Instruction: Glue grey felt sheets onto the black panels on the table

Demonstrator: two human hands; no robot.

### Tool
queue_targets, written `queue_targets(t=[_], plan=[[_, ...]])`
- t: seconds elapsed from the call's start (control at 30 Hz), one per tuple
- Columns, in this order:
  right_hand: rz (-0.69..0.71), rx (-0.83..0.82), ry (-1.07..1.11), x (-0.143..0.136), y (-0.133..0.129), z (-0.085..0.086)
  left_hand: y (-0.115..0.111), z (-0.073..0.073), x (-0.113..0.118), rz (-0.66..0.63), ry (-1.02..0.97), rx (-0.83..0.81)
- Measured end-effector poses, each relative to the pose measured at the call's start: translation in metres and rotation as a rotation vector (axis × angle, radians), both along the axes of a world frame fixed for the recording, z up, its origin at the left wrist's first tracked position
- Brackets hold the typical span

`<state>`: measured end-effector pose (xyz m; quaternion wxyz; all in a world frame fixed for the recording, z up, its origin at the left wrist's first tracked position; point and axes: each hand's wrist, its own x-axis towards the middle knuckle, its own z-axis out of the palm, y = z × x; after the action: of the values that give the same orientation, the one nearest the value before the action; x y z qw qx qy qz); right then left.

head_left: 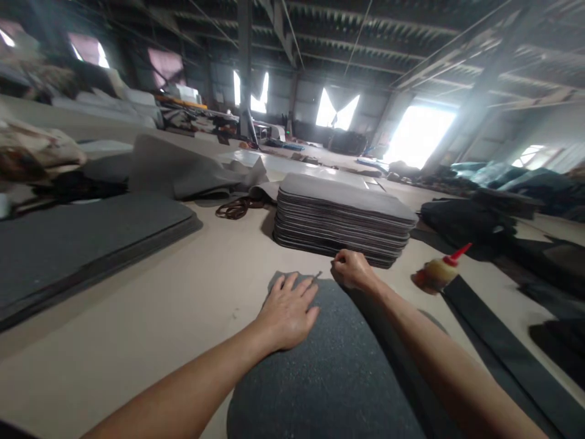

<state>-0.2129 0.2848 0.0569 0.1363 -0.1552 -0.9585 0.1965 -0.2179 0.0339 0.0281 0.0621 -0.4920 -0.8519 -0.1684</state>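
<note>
My left hand lies flat with fingers spread on the far end of a dark grey felt-like piece, which has a rounded outline. A small thin dark sliver sticks up by its fingertips, at the piece's far edge. Just right of that edge, my right hand is closed with its fingertips pressed together; whatever is in them, if anything, is hidden. Directly beyond it stands a tall stack of grey cut sheets. A darker layer shows beneath my right forearm.
More dark sheets lie piled at left. A bottle with a red nozzle stands at right, near a long dark strip. A coiled brown cord and loose grey fabric lie farther back on the pale table.
</note>
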Motion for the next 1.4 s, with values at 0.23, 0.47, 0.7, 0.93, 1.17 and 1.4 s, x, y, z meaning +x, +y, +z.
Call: queue_targets(t=[0.23,0.47,0.7,0.93,1.17,1.4], plan=[[-0.043,-0.018,0.368,-0.008,-0.036,0.048,0.000,-0.001,0.001,-0.002,0.006,0.004],[0.252,-0.064,0.210,-0.049,-0.104,0.080,-0.003,0.001,-0.001,-0.009,0.005,0.022],[0.367,0.012,-0.198,-0.003,-0.057,0.051,-0.003,0.003,0.000,-0.020,-0.080,0.032],[0.445,0.043,-0.244,0.010,-0.053,0.021,-0.002,-0.003,-0.003,-0.033,-0.104,0.098],[0.333,-0.028,-0.098,0.037,-0.064,0.019,-0.004,-0.002,-0.003,-0.067,-0.101,0.173],[0.218,-0.328,-0.058,0.167,-0.040,0.071,-0.006,-0.004,-0.034,0.213,-0.189,0.425]])
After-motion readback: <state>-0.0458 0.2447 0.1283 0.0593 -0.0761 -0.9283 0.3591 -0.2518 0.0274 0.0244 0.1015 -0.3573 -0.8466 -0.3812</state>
